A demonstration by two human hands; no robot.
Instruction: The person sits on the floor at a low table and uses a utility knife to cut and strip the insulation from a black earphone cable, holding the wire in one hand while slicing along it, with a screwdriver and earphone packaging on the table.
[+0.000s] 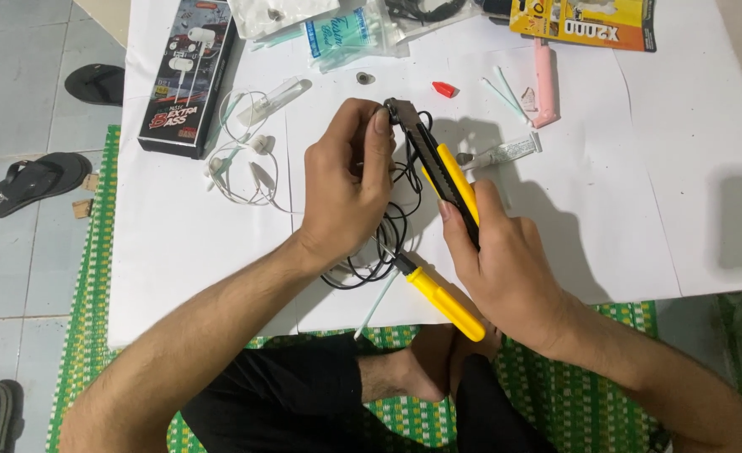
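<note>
Head view: our left hand (346,189) pinches a black cable (400,214) at the blade tip of the yellow utility knife (442,172), which our right hand (505,268) grips from five o'clock. A slip could nick our thumb or sever the cable.

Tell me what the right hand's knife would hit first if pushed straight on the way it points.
Probably the left hand: the utility knife in the right hand already ends at its fingertips, by the black cable.
</note>
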